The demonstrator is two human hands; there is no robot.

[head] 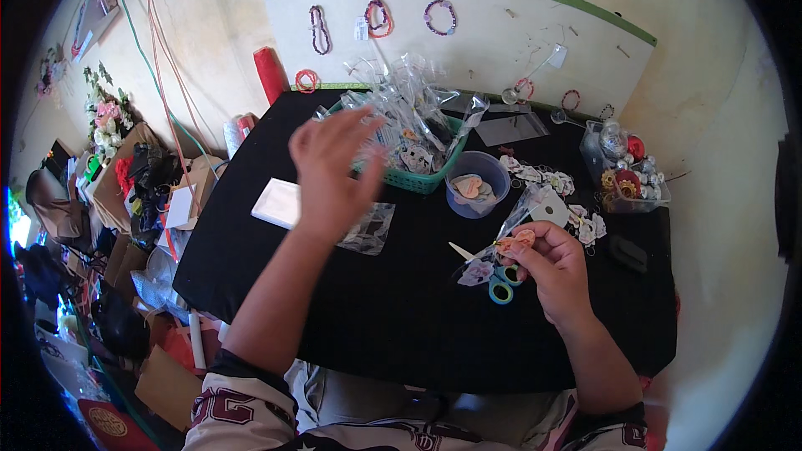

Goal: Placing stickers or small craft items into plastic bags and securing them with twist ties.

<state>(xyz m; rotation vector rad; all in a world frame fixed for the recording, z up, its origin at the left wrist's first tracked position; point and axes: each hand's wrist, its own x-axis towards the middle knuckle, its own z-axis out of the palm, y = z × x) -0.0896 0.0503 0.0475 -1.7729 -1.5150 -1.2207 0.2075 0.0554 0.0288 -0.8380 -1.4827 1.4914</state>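
My left hand (335, 169) is raised with fingers apart and slightly blurred, in front of a green plastic basket (416, 183) heaped with clear-wrapped items (407, 119). It holds nothing that I can see. Between the thumb and fingers of my right hand (554, 266) is a small orange heart-shaped tag (517, 243), partly covered by them. Close by is a clear plastic wrapper (515, 216) with a flower-shaped piece (476, 272) at its lower end. Scissors with blue-green handles (501, 292) lie beneath, partly hidden. A round plastic tub (462, 208) contains more heart-shaped tags (473, 187).
A white box (276, 202) and clear plastic bags (373, 235) lie near my left forearm. Flower-shaped keychains (586, 225) and a dark object (628, 254) are at right, below a clear container (636, 205) of ornaments. Behind stands a white board (482, 56) with bracelets.
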